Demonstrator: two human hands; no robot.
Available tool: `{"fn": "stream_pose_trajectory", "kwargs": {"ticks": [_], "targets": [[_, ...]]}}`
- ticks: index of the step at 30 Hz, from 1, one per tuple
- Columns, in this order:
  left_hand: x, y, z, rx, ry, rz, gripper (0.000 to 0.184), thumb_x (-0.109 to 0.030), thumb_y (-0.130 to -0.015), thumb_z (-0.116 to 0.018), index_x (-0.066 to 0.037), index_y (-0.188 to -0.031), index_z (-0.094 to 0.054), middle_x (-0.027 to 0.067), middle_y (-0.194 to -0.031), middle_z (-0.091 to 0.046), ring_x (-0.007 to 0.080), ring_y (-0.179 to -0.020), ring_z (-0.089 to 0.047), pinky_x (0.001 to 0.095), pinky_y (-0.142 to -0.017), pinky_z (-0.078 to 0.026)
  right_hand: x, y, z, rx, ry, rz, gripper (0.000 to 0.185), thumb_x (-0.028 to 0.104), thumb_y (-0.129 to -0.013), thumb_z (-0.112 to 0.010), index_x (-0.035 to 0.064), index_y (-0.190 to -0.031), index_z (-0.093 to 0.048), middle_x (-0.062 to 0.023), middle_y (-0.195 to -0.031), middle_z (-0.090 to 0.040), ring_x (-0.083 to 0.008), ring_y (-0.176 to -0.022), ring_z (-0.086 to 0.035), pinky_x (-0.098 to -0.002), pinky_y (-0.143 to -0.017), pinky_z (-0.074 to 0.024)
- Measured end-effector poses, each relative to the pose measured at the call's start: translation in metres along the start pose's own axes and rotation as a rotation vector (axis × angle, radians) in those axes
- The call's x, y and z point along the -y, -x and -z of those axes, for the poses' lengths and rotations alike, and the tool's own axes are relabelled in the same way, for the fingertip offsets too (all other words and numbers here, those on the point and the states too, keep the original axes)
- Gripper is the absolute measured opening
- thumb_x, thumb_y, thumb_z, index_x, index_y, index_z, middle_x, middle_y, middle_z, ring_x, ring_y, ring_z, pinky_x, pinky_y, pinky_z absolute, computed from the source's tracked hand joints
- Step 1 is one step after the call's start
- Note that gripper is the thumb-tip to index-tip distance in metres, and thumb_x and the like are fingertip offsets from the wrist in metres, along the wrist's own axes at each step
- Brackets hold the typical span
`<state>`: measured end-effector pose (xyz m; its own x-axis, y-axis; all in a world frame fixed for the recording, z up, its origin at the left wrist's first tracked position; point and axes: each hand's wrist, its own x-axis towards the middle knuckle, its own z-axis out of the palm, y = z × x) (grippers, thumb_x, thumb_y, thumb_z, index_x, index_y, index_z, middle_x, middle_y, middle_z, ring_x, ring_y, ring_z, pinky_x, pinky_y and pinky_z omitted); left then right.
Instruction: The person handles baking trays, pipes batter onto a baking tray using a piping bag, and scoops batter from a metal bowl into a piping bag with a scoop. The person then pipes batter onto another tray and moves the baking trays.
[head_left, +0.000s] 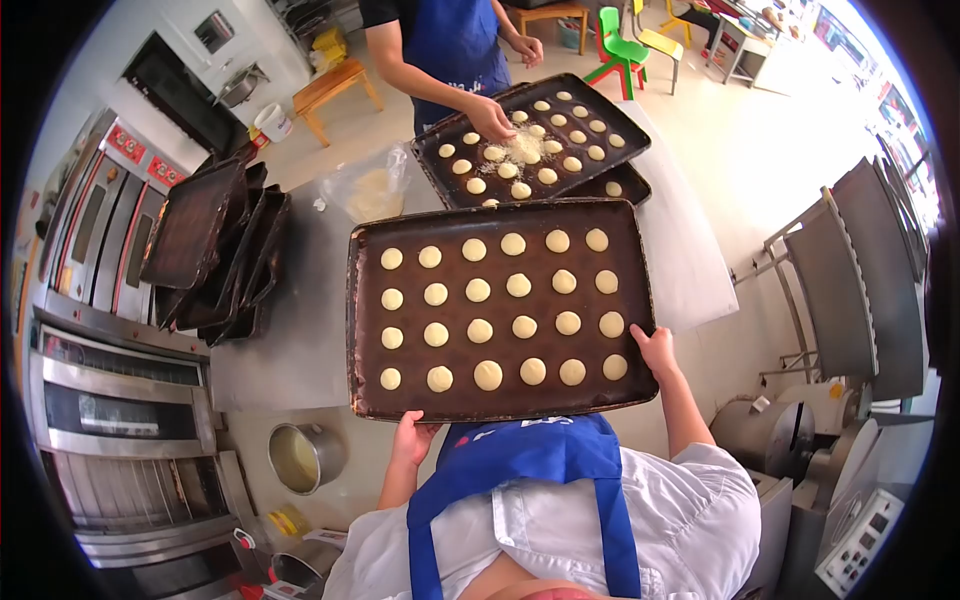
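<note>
Twenty-four pale rounds (518, 285) sit in four rows of six on a dark baking tray (500, 307), which lies in the middle of the view, over the near part of a metal table (690, 260). The tray's long axis runs from 9 to 3 o'clock, the 3 o'clock end slightly raised toward 12; its short sides point roughly to 12 and 6. The left hand (415, 437) holds the tray at 7 o'clock, thumb at the near rim, its other fingers largely hidden. The right hand (655, 350) grips the short side at 4 o'clock. Whether the far edge rests on anything cannot be told. At 12 o'clock, a second tray (600, 170), its long axis running from 8 to 2, lies partly over another; a co-worker's hand (490, 118) touches pale crumbs (525, 148) heaped on it. A plastic bag (372, 190) lies at 11 o'clock; stacked trays (205, 225) stand at 9 to 10.
</note>
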<state>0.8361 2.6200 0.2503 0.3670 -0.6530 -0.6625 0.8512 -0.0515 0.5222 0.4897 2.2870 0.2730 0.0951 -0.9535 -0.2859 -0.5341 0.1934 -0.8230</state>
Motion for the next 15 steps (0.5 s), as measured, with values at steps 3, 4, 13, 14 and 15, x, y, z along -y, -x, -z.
{"fn": "stream_pose_trajectory", "kwargs": {"ticks": [3,4,13,14,15], "targets": [[-0.004,-0.002,-0.001,-0.006,-0.025,0.009,0.036,-0.014,-0.079,-0.047,-0.007,-0.114,-0.05,0.0077,-0.112,-0.058,0.0236,-0.102,-0.055,0.0413,-0.091,-0.043,0.001,0.01,0.003,-0.017,0.022,-0.031,0.033,0.023,-0.079,-0.067,-0.0089,-0.088,-0.065,-0.0168,-0.076,-0.067,-0.0225,-0.067,-0.064,-0.0353,-0.064,-0.0498],[-0.003,-0.004,0.002,-0.005,-0.025,0.015,0.036,-0.014,-0.079,-0.047,-0.007,-0.114,-0.05,0.0078,-0.112,-0.058,0.0237,-0.102,-0.055,0.0413,-0.091,-0.043,0.0,0.012,0.004,-0.018,0.042,-0.036,0.034,0.024,-0.079,-0.067,-0.009,-0.087,-0.065,-0.0175,-0.076,-0.067,-0.0235,-0.067,-0.064,-0.0358,-0.064,-0.0497],[0.004,-0.009,0.029,0.012,-0.002,0.037,0.035,-0.015,-0.08,-0.048,-0.008,-0.113,-0.051,0.0078,-0.111,-0.059,0.0236,-0.101,-0.056,0.0414,-0.092,-0.042,-0.023,0.008,-0.003,-0.017,0.16,-0.003,0.041,0.03,-0.078,-0.067,-0.0109,-0.083,-0.064,-0.0217,-0.071,-0.065,-0.0291,-0.064,-0.064,-0.0384,-0.061,-0.0487],[0.003,-0.009,0.03,0.015,-0.003,0.039,0.035,-0.015,-0.079,-0.049,-0.008,-0.113,-0.051,0.0078,-0.11,-0.059,0.0238,-0.101,-0.056,0.0416,-0.092,-0.042,-0.025,0.007,-0.005,-0.022,0.147,-0.005,0.041,0.03,-0.078,-0.067,-0.011,-0.082,-0.064,-0.0216,-0.071,-0.065,-0.0291,-0.064,-0.064,-0.0384,-0.061,-0.0487],[0.002,-0.007,0.029,0.013,-0.002,0.037,0.035,-0.015,-0.079,-0.049,-0.008,-0.113,-0.051,0.0078,-0.11,-0.059,0.0238,-0.101,-0.056,0.0416,-0.092,-0.042,-0.026,0.006,-0.006,-0.019,0.147,-0.004,0.041,0.03,-0.078,-0.067,-0.011,-0.082,-0.064,-0.0216,-0.071,-0.065,-0.0291,-0.064,-0.064,-0.0384,-0.061,-0.0487]]}}
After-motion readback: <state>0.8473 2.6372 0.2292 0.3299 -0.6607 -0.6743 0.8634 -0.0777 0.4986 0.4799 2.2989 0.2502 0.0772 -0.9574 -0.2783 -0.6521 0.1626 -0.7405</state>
